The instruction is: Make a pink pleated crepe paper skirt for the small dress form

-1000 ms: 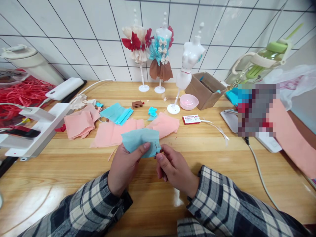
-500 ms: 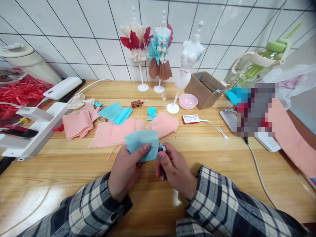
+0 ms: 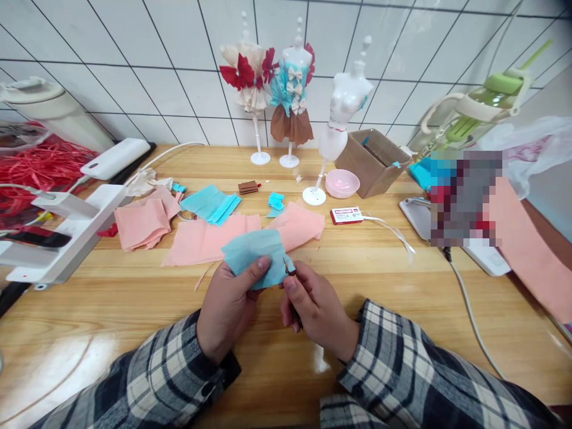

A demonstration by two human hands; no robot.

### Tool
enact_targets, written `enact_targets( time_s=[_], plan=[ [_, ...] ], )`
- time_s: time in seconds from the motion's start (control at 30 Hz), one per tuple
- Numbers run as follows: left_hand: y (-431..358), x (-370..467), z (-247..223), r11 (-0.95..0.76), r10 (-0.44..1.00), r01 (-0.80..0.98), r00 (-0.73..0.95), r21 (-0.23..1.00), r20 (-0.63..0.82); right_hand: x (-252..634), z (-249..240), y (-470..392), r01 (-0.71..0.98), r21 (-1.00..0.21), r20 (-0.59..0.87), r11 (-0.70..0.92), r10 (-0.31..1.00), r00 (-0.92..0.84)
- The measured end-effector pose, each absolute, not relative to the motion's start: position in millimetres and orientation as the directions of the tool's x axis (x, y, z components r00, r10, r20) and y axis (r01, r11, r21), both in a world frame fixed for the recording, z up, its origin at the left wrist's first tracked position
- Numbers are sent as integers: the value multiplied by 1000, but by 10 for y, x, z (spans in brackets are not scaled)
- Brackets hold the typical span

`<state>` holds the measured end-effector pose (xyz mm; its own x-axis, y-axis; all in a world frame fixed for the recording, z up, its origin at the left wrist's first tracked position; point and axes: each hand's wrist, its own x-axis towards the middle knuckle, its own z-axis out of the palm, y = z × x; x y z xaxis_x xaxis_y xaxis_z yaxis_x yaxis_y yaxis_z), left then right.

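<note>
Looks like the cutting step: left hand [image 3: 227, 311] pinches the blue sheet [image 3: 250, 253] mid-frame, right hand [image 3: 319, 307] grips small dark snips [image 3: 292, 271] at its edge. Next move wants that edge taut, imo.

Two hands are working: one left hand [image 3: 227, 313] is holding one blue sheet [image 3: 254, 259], and one right hand [image 3: 319, 310] is holding one pair of small scissors [image 3: 290, 270]. Three mannequins [image 3: 344, 98] are standing at the back, two wearing outfits, and three cream bows [image 3: 296, 90] are running down one. Two bottles [image 3: 489, 101] are standing, one at each side. One pink bowl [image 3: 342, 183], one open brown box [image 3: 373, 167], one small red-and-white box [image 3: 346, 216] and one power strip [image 3: 84, 235] are resting on one table [image 3: 348, 262].
</note>
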<state>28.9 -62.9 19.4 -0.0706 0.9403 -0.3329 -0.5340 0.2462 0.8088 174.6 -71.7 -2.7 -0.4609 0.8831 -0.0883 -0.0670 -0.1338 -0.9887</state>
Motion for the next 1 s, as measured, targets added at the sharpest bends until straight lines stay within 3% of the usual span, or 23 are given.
enact_targets(
  time_s=[0.5,0.8,1.0],
  plan=[
    [-632,306,181,204,960,-499,-65,842,-271,1734,-10,-747,-84,-984,-101,-159,874,-475],
    [-656,326,200,283,939,-494,-33,822,-343,1718,-10,-753,-104,-983,-95,-152,901,-423],
    [-650,325,196,221,952,-487,-80,845,-295,1734,-41,-759,-100,-986,-73,-132,886,-458]
  ],
)
